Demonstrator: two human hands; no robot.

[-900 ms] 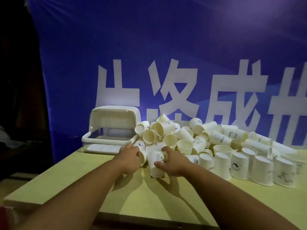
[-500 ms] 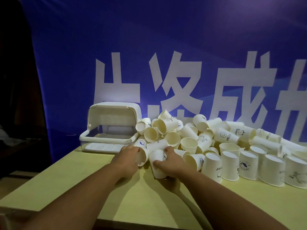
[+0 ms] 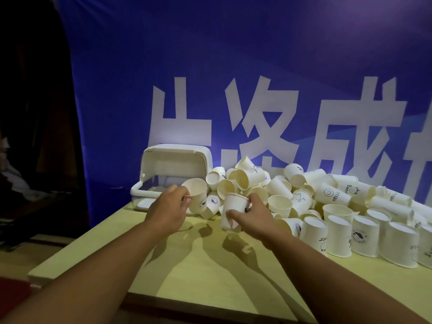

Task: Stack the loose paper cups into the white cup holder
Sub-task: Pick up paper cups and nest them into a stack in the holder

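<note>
change: a moment before, both hands had lain low at the near edge of the pile of loose cups (image 3: pixel 304 197). each hand had since risen with one cup.
left hand: the left hand (image 3: pixel 167 212) was held up just in front of the cup holder (image 3: pixel 174 160). its fingers were curled round the left cup (image 3: pixel 198 195) near the rim, with the open mouth tilted upward.
right hand: the right hand (image 3: pixel 252 216) was beside the left. its fingers and thumb were wrapped round the right cup (image 3: pixel 233 211), which hung clear of the worktop (image 3: pixel 198 277) above its own shadow.
cup holder: it stood at the far left corner of the worktop, touching the pile, with its lid raised. no cups could be seen in the tray, though the left hand hid part of it.
pile: it spread to the right along the blue banner (image 3: pixel 233 66), some cups on their sides, some standing inverted.
meaning for task: the pick-up looked complete for two cups. nesting one into the other, or seating them in the holder, appeared to be the next step. nearly all of the work remained.
</note>
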